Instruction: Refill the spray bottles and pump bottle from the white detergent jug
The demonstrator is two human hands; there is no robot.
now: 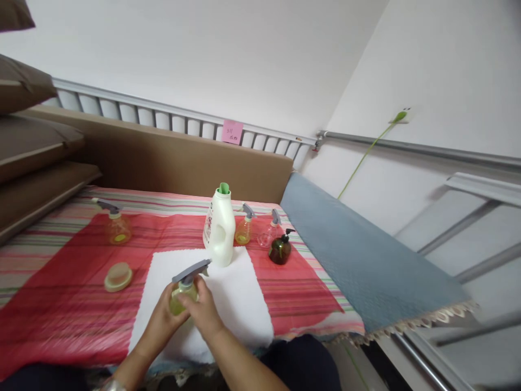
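Observation:
Between my two hands, above the white cloth (240, 304), is a yellow-green spray bottle (178, 304) with a grey trigger head (189, 270). My left hand (165, 308) wraps its left side, and my right hand (205, 310) closes round the right side, thumb across the front. Just beyond stands a large white jug (223, 231) with a handle and a green spout (223, 188) at its uncapped top. Off to the left on the red sheet lies a pale round cap (118, 276).
Another spray bottle (119, 228) stands at the left. Right of the jug are a yellowish spray bottle (243, 231), a clear pinkish one (266, 236) and a dark pump bottle (280, 250). Brown packages (36, 138) are stacked at far left; a cardboard panel (183, 160) backs the surface.

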